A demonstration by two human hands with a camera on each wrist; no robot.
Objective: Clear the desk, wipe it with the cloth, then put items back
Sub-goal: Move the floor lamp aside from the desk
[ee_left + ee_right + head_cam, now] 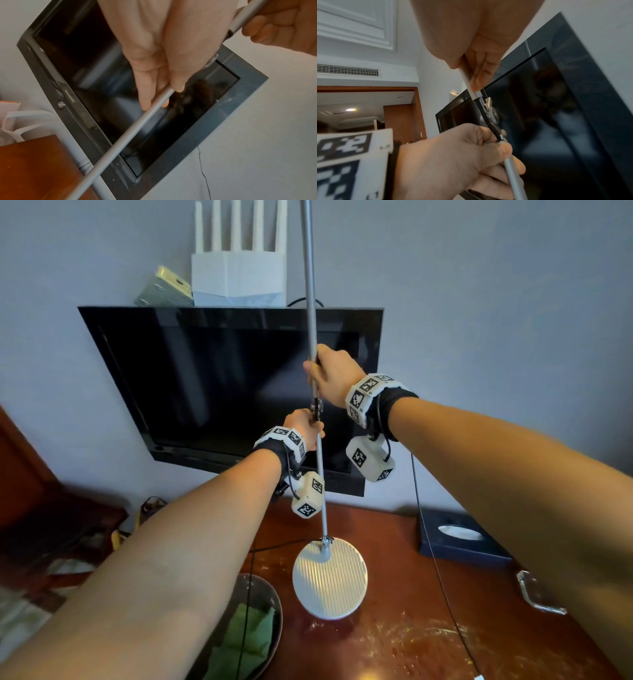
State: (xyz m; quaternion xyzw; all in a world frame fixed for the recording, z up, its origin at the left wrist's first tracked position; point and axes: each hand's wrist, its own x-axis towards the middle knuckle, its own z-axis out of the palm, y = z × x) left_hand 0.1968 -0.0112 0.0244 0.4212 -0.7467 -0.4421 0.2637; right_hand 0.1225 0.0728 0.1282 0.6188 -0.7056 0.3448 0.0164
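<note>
Nearest us, at the desk's front-left edge, a dark bowl holds the green cloth, waiting for the wiping step; the frame bottom cuts off both bowl and cloth. The wood around it is smeared and speckled, so the wipe looks needed.

Just beyond, the lamp's round ribbed base sits on the desk, apparently tipped, though I can't tell whether it is lifted clear. A thin black cable trails across the surface toward the front right, where its end is cut off.

On the right edge lies a clear glassy object, too distorted to name. Farther back on the right, a dark blue tissue box stands near the wall.

Now up the pole. The left hand is wrapped around the lower lamp rod just below the metal hinge joint. The right hand clasps the upper rod just above that joint. One hand on either side of the hinge looks like a way to keep the jointed lamp from folding while it's carried off the desk. The lamp head is out of view overhead.

Farthest away, the black television hangs on the wall, with a white router and a small box perched on top; the box's label is unreadable.
</note>
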